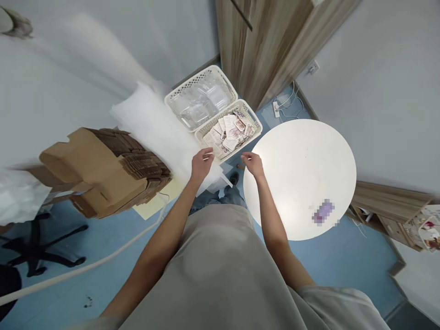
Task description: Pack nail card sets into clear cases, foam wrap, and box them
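My left hand point(202, 164) hovers at the near left corner of a white basket point(197, 135) filled with small printed cards or packets point(232, 129). Its fingers point right, loosely bent, with a gap between thumb and forefinger. Over the left edge of a round white table point(302, 169), my right hand point(253, 163) has its loosely bent fingers turned toward the left one. I see nothing plainly held in either hand. Behind the first basket stands a second basket point(175, 97) with clear plastic boxes point(206, 96) inside.
A stack of folded brown cardboard boxes point(103, 169) and white foam wrap point(154, 121) lie to the left, with a black chair base point(37, 247) below. A power strip point(276, 109) with cables lies on the blue floor. A blurred-out purple item point(323, 211) rests on the table.
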`<state>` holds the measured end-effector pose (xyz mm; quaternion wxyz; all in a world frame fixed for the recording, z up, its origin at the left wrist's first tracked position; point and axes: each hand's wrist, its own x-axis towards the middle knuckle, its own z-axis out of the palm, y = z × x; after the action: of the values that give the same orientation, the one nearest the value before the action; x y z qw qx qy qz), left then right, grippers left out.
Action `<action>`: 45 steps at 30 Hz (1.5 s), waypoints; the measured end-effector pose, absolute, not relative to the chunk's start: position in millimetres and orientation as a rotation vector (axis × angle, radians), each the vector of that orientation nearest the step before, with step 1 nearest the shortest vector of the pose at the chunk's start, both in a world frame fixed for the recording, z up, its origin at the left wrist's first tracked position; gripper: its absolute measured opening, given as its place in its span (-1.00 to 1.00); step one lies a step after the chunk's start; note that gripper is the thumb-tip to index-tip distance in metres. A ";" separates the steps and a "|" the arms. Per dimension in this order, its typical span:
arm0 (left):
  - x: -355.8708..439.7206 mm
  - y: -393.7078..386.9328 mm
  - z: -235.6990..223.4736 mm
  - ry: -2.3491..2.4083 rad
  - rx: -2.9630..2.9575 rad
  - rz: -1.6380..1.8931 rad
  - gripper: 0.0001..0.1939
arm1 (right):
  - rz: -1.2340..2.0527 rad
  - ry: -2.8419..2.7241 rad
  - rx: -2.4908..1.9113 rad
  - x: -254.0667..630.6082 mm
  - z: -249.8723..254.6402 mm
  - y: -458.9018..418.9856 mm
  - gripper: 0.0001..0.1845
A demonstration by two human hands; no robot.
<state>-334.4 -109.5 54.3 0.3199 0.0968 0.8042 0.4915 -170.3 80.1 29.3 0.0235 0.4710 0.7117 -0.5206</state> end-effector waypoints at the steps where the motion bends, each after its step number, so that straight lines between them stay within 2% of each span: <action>1: -342.6 -112.4 53.7 2.111 0.233 1.317 -0.67 | -1.602 2.250 1.419 -186.9 32.8 79.2 -0.72; 7: -387.7 -118.8 49.4 2.030 0.166 1.462 -0.66 | -1.371 2.540 1.203 -291.4 51.1 75.1 -0.71; 11: -410.3 -118.2 49.2 1.974 0.135 1.537 -0.66 | -1.027 2.812 1.188 -354.1 48.3 93.4 -0.62; 15: -425.4 -118.1 51.7 1.934 0.130 1.586 -0.68 | -0.753 2.856 1.209 -400.3 31.5 128.0 -0.59; 21: -437.6 -121.6 57.4 1.896 0.076 1.612 -0.67 | -0.764 2.840 1.268 -434.3 7.7 157.2 -0.53; 26: -440.6 -129.4 62.7 1.858 0.052 1.645 -0.67 | -0.755 2.872 1.329 -439.4 15.6 146.3 -0.53; 32: -433.7 -131.8 70.1 1.686 0.045 1.725 -0.60 | -0.895 2.823 1.409 -388.8 66.6 88.7 -0.49; 40: -395.4 -130.9 70.6 1.036 0.149 1.586 -0.14 | -1.662 2.486 1.623 -253.6 125.5 -22.5 -0.50; 45: -353.5 -130.7 74.1 0.852 0.240 1.399 -0.12 | -1.769 2.304 1.860 -192.0 147.0 -55.3 -0.51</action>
<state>-353.5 -130.7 74.1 0.6767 0.1069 0.3788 0.6222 -192.0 -55.3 147.0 -0.1533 0.5328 0.6601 -0.5069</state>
